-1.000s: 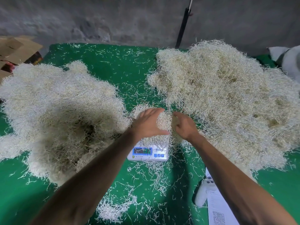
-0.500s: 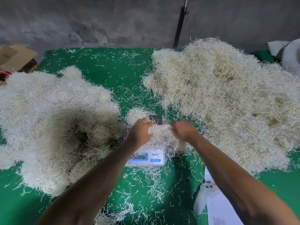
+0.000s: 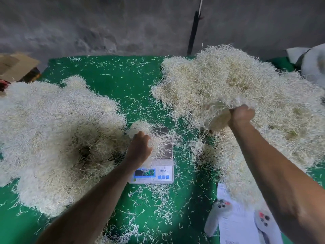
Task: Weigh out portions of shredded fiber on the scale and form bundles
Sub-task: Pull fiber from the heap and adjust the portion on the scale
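Note:
A small digital scale (image 3: 161, 170) with a blue-framed display sits at the middle of the green table (image 3: 119, 80). My left hand (image 3: 140, 147) grips a clump of pale shredded fiber (image 3: 142, 126) over the scale's left part; loose strands cover part of the metal pan. My right hand (image 3: 241, 116) is raised to the right, holding a fistful of fiber (image 3: 216, 115) above the near edge of the big right pile (image 3: 246, 88). A second big pile (image 3: 52, 131) lies at the left.
Loose strands litter the green cloth around the scale. Two grey handheld controllers (image 3: 215, 215) lie on a white printed sheet (image 3: 233, 224) at the lower right. Cardboard (image 3: 15, 66) sits at the far left, a black pole (image 3: 193, 30) leans on the grey wall, and white bags (image 3: 313, 62) sit far right.
Both hands were together on the fiber over the scale. My right hand has pulled away up and to the right with a fistful of fiber; my left hand stays at the scale with the rest.

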{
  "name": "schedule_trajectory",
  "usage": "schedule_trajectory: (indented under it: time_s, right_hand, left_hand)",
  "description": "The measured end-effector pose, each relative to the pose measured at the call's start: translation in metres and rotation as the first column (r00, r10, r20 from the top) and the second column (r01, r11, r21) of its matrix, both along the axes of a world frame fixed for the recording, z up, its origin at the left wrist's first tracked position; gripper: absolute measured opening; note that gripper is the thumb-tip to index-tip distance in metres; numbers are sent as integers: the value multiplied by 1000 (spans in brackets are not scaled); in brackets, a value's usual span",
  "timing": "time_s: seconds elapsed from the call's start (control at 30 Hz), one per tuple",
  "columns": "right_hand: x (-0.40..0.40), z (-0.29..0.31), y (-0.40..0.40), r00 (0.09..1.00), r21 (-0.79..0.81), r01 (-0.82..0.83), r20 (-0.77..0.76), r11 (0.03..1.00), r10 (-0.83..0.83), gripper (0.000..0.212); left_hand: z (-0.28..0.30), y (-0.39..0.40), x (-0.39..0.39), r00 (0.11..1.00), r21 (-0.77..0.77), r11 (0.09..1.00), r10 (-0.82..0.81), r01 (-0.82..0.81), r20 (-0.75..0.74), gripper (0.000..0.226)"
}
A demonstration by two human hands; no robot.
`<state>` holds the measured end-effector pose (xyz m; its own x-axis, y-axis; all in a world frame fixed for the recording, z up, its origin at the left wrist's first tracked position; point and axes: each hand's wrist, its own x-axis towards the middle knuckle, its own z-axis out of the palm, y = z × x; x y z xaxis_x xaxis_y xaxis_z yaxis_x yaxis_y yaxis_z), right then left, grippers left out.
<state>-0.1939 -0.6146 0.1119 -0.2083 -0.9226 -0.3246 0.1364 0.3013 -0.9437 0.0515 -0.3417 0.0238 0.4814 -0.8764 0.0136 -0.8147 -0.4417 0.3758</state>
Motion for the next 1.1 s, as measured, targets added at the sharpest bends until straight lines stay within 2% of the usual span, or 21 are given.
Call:
schedule_trajectory:
  time_s: [0.03,0.07,0.1,0.17,0.2,0.23,0.27,0.33,0.4,0.47,0.53,0.63,0.73,0.87,1.1]
  right_hand:
    - [-1,3,0,998,-63,-7,-69,998,2,48]
    - [0,7,3,979,-107,-121,-180,987,101,45]
    - [1,6,9,917,-116,-308,-300,944,262,43]
    - [4,-3,23,650,93,-592,-532,801,542,51]
    - [6,-8,30,503,199,-652,-608,731,614,59]
    - [8,-11,40,381,258,-685,-671,682,636,64]
    - [9,-13,49,302,271,-698,-728,663,615,65]
    - [12,-14,66,222,225,-711,-828,667,516,55]
    - [13,-12,84,213,155,-724,-876,672,433,40]
    - [16,-8,104,254,99,-749,-870,655,422,37]
    - [18,-3,126,303,74,-769,-832,635,464,40]
    - [22,0,158,358,60,-808,-740,586,569,32]
    - [28,-2,183,345,72,-840,-694,538,632,36]
    - [36,-1,205,336,141,-830,-647,540,684,47]
    - [53,-1,222,366,145,-822,-607,550,706,53]
  left_hand:
    - [0,1,0,1000,-2,1000,14,-14,5,41]
    - [2,1,-2,1000,-14,1000,28,-28,3,42]
    - [3,1,-4,999,-36,999,36,-36,2,45]
    - [8,-3,-11,999,-94,995,41,-39,20,52]
    - [12,-4,-15,998,-117,992,44,-40,34,57]
    - [17,-6,-17,998,-135,990,47,-42,36,61]
    - [21,-6,-19,999,-149,988,47,-43,21,66]
    - [30,-4,-21,998,-162,986,33,-40,-49,75]
    - [39,3,-21,994,-157,987,-2,-16,-112,80]
    - [47,12,-20,992,-145,989,-32,15,-118,83]
    - [54,21,-20,991,-133,991,-48,31,-124,82]
    - [64,38,-19,987,-130,991,-35,14,-156,80]
    - [68,57,-19,981,-112,994,-4,-18,-192,82]
    - [68,78,-16,965,-59,996,51,-68,-258,86]
    - [64,95,-8,961,-23,998,56,-65,-270,85]
